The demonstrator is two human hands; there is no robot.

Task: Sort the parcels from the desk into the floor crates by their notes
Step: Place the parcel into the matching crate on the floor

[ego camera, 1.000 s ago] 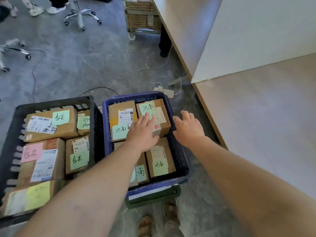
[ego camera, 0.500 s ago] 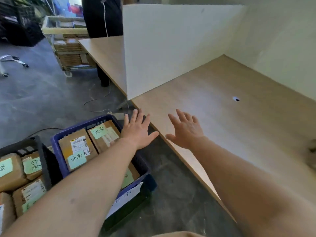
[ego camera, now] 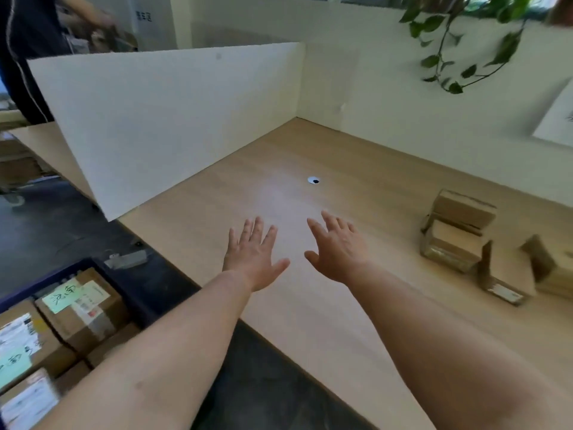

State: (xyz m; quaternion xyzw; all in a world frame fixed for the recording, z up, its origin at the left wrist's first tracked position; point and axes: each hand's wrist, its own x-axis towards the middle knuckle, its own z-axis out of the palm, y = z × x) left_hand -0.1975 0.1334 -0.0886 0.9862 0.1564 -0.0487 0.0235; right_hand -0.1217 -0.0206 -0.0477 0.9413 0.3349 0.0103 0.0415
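Observation:
Both my hands hover empty over the wooden desk [ego camera: 310, 305], fingers spread. My left hand [ego camera: 252, 254] is near the desk's front edge and my right hand [ego camera: 336, 249] is just to its right. Several cardboard parcels [ego camera: 455, 231] lie at the desk's right side, well right of my right hand, with another parcel [ego camera: 502, 274] tipped beside them. The blue floor crate [ego camera: 93, 265] at lower left holds brown parcels [ego camera: 82, 305] with green notes.
A white divider panel [ego camera: 161, 119] stands along the desk's left side and a white wall panel at the back. A small cable hole [ego camera: 313, 180] is in the desk. A plant [ego camera: 465, 32] hangs at upper right. A person stands beyond the divider at upper left.
My view has swung up from the floor crates to the desk. Both hands moved from over the blue crate to above the desk top, still empty.

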